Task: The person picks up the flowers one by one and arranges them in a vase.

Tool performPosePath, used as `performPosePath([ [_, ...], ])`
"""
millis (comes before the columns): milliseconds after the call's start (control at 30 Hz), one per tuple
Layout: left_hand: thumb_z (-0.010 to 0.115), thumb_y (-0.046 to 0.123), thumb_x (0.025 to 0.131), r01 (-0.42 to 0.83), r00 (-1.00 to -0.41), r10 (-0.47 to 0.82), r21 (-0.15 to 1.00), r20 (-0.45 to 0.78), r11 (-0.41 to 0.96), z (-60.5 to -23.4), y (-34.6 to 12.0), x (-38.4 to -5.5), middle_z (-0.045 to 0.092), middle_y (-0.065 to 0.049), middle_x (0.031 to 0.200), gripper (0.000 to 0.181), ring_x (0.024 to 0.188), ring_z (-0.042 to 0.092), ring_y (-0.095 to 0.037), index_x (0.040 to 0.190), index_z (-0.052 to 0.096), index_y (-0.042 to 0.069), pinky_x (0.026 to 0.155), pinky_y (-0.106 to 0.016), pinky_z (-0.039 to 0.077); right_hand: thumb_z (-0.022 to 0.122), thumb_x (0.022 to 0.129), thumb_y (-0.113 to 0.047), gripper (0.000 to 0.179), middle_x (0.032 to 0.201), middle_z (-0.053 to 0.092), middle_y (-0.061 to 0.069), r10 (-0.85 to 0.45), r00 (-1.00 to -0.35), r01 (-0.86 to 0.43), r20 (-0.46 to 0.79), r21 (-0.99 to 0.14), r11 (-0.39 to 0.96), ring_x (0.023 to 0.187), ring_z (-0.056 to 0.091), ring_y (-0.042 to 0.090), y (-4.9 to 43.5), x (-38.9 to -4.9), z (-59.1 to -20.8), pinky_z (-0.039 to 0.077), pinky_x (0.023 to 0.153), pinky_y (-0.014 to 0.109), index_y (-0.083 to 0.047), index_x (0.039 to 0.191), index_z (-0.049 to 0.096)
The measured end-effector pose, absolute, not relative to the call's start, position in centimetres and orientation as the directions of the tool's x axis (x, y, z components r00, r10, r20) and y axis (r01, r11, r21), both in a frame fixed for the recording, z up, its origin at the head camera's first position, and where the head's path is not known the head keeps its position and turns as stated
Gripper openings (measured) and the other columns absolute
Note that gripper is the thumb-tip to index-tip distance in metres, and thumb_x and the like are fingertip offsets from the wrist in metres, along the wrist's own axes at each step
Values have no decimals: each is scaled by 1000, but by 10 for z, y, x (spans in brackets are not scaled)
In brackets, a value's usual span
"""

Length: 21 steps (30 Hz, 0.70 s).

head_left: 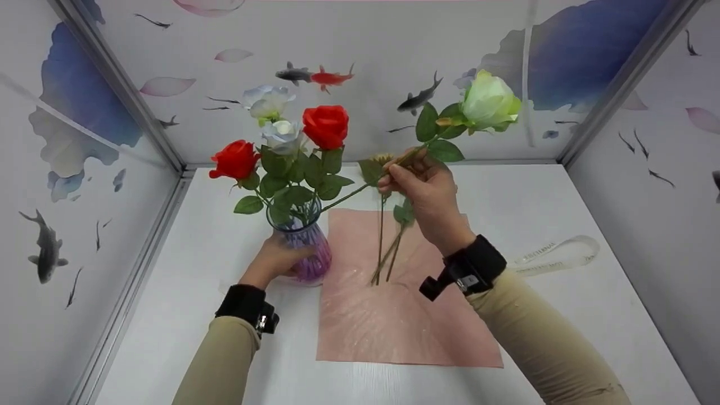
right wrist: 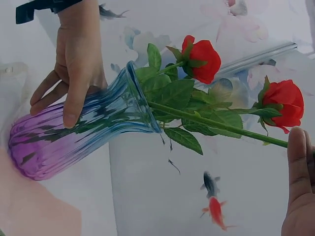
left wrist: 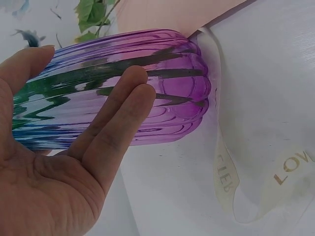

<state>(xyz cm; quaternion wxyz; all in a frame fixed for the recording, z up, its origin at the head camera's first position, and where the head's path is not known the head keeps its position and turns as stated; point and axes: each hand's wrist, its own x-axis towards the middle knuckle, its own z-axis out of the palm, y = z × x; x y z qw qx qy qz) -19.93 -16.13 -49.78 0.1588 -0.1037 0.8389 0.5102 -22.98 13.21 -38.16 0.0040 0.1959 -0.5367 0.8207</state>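
Observation:
My left hand (head_left: 281, 257) holds a ribbed glass vase (head_left: 316, 260), blue at the rim and purple at the base, with fingers and thumb on opposite sides. In the left wrist view, dark stems show through the glass (left wrist: 184, 91). Two red roses (head_left: 325, 127) and two pale bluish-white flowers (head_left: 281, 135) stand in it among green leaves. My right hand (head_left: 432, 194) pinches the stem of a pale green rose (head_left: 489, 104), whose head leans up to the right. In the right wrist view this slanting stem (right wrist: 221, 129) runs into the vase mouth.
Right of the vase lies a sheet of pink wrapping paper (head_left: 405, 332). Several loose stems (head_left: 388, 253) rest on it, their tops partly behind my right hand. A cream lettered ribbon (head_left: 562, 256) curls at the right. Printed walls with fish surround the white table (head_left: 607, 337).

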Motion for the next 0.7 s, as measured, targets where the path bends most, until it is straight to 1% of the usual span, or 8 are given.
performPosePath([
  [67, 74, 33, 88, -337, -927, -12, 819, -375, 464, -497, -161, -199, 47, -27, 150, 86, 126, 58, -43, 154, 29, 2, 87, -48, 61, 68, 98, -5, 20, 106, 66, 23, -223, -920, -224, 324, -897, -382, 86, 72, 26, 128, -229, -382, 61, 83, 42, 4, 114, 59],
  [167, 73, 33, 88, -320, -932, -7, 813, -363, 487, -497, -161, -199, 46, -26, 151, 86, 130, 56, -42, 155, 28, 2, 92, -49, 59, 69, 97, -6, 20, 107, 67, 25, -246, -911, -238, 330, -909, -341, 86, 72, 27, 122, -228, -381, 61, 84, 45, 3, 113, 62],
  [267, 73, 34, 88, -308, -936, -3, 811, -353, 497, -496, -160, -199, 46, -24, 152, 87, 131, 55, -41, 155, 27, 2, 94, -49, 58, 68, 97, -5, 18, 104, 69, 24, -264, -886, -292, 381, -901, -319, 84, 72, 27, 116, -227, -382, 61, 83, 46, 1, 114, 64],
  [433, 74, 32, 89, -319, -933, -7, 817, -360, 481, -498, -161, -199, 47, -25, 151, 84, 129, 57, -42, 154, 29, 3, 89, -48, 60, 66, 97, 0, 17, 100, 71, 17, -298, -843, -361, 449, -881, -306, 82, 72, 27, 106, -227, -385, 62, 78, 44, 0, 114, 65],
  [567, 74, 31, 89, -328, -930, -15, 809, -368, 488, -497, -160, -200, 46, -26, 151, 85, 130, 56, -43, 154, 27, 4, 89, -49, 60, 66, 98, 0, 14, 100, 71, 16, -321, -838, -369, 441, -892, -261, 81, 71, 26, 99, -226, -387, 62, 78, 43, 2, 111, 65],
  [700, 75, 32, 88, -335, -928, -28, 803, -371, 493, -497, -159, -200, 46, -25, 151, 86, 128, 57, -43, 155, 27, 5, 86, -49, 61, 65, 98, 0, 16, 101, 71, 19, -350, -834, -383, 427, -904, -190, 81, 71, 29, 95, -226, -391, 62, 78, 41, 7, 112, 64],
])
